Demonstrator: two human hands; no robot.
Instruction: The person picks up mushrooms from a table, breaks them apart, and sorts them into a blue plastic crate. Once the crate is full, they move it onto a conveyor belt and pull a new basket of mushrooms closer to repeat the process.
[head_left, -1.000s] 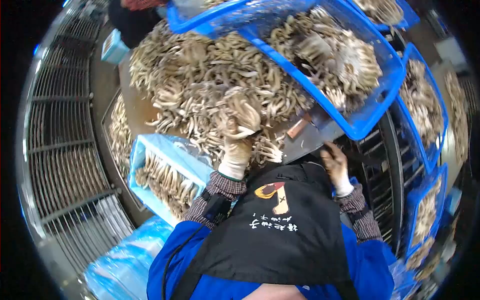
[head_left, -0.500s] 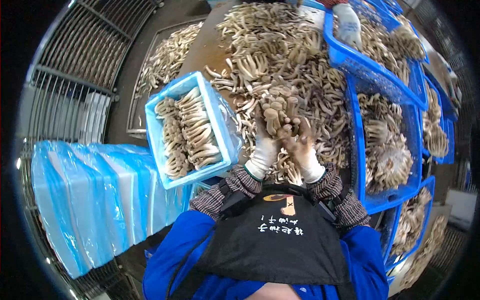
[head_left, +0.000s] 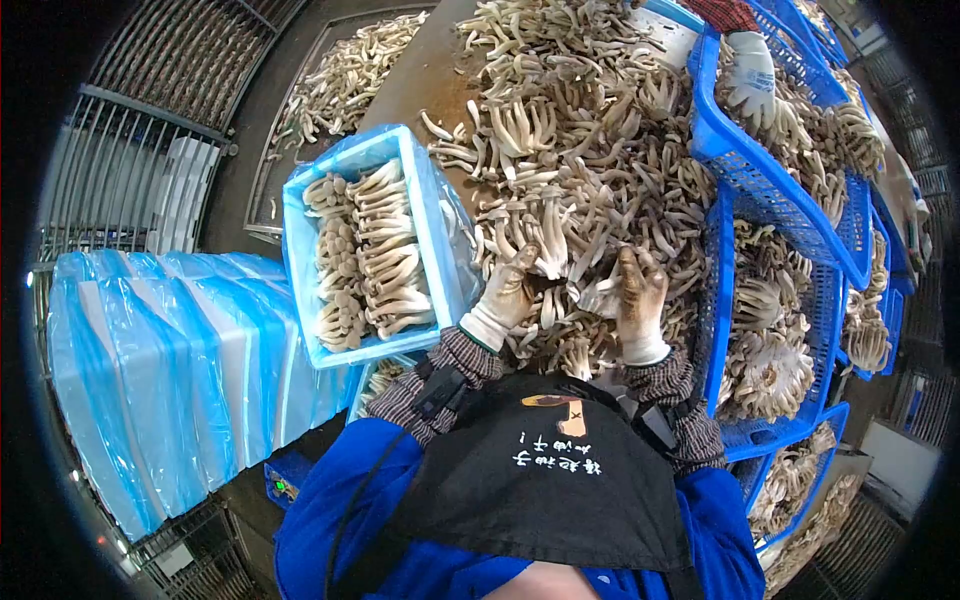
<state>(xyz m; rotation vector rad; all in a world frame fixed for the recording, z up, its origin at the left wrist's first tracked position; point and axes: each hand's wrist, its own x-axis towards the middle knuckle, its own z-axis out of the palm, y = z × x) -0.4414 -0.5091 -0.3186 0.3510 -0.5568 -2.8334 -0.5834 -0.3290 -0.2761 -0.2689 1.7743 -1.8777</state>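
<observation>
My left hand (head_left: 508, 292), in a stained white glove, pinches the base of a mushroom cluster (head_left: 551, 235). The cluster's caps point away from me, over the pile. My right hand (head_left: 641, 300), gloved too, is to the right with its fingers bent and its palm turned inward. A pale piece (head_left: 597, 298) lies against its thumb side; I cannot make out what it is. Under both hands spreads a heap of loose brown-capped mushrooms (head_left: 620, 150). Left of my left hand stands a blue-lined box (head_left: 437, 262) with mushrooms laid in two rows.
Blue plastic baskets (head_left: 716, 300) of mushroom clusters line the right side. Another person's gloved hand (head_left: 752, 80) reaches into the upper basket. Stacked boxes in blue film (head_left: 170, 370) stand at lower left. A tray of mushrooms (head_left: 345, 80) lies beyond the table.
My hands have moved apart, the right one outward. The cluster held between both hands is now at my left hand, its stems showing. The view has shifted slightly.
</observation>
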